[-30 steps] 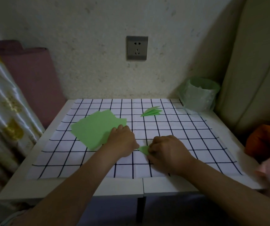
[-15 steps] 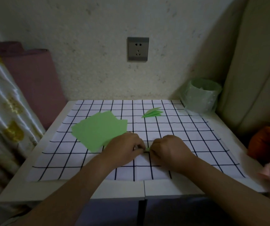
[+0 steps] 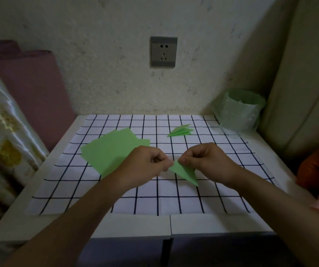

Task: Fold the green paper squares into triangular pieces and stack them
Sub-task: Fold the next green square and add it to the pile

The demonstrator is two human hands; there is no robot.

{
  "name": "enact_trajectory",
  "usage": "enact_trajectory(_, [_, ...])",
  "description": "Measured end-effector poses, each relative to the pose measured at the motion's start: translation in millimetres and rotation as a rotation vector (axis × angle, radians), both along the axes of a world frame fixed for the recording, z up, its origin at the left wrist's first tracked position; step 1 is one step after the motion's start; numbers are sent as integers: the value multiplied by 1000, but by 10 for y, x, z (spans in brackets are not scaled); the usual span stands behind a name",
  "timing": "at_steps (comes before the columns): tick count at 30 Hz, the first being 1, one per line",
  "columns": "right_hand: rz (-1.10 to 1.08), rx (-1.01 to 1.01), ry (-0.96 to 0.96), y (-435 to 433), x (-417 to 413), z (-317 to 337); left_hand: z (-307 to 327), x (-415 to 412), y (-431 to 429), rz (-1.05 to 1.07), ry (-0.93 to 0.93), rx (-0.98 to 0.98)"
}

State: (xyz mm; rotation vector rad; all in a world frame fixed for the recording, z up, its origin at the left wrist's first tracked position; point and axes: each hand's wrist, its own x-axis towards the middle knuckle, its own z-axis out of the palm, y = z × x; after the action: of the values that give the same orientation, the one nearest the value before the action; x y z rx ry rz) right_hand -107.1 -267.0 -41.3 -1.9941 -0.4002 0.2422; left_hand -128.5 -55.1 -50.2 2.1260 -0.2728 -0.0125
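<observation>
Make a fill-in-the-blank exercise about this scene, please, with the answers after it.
1. Both hands, the left hand and the right hand, hold one folded ____ piece.
2. The unfolded green squares lie to the ____ of the hands.
3. The finished stack lies on the ____ cloth.
4. On the wall there is a power ____.

Answers: triangular; left; checked; socket

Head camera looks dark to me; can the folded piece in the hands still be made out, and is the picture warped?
Head view: dim and grainy, no glare; the small folded green paper triangle between left hand and right hand reads clearly; wide-angle bending curves the checked tablecloth lines; edges darken.
</observation>
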Motion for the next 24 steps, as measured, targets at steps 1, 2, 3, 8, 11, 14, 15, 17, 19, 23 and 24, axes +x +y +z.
enact_trajectory(1, [0, 12, 27, 0, 14, -2, 11, -5, 7, 12, 17, -16])
enact_trajectory(2, [0, 24, 51, 1, 26, -1, 22, -12, 10, 27, 28, -24])
enact_trajectory(3, [0, 33, 70, 3, 37, -3, 29, -17, 11, 43, 38, -30])
enact_trajectory(8, [-8, 44, 95, 29, 75, -9, 41, -14, 40, 40, 131, -88])
enact_trajectory(11, [4, 39, 93, 12, 94, -15, 27, -6, 79, -21, 132, -74])
enact_trajectory(14, [18, 16, 99, -23, 117, -27, 8, -7, 79, -20, 114, -68])
enact_trajectory(15, [23, 5, 101, -31, 125, -27, 2, -5, 71, -9, 110, -72])
enact_trajectory(17, [26, -3, 108, -40, 143, -22, 8, -4, 49, 5, 112, -101])
enact_trajectory(19, [21, -1, 120, -47, 160, -12, 14, 6, 31, 2, 127, -148])
enact_trajectory(23, [25, -13, 132, -68, 193, -8, -4, 34, 21, 2, 173, -138])
enact_trajectory(24, [24, -14, 132, -72, 198, -14, -17, 39, 18, -2, 178, -119])
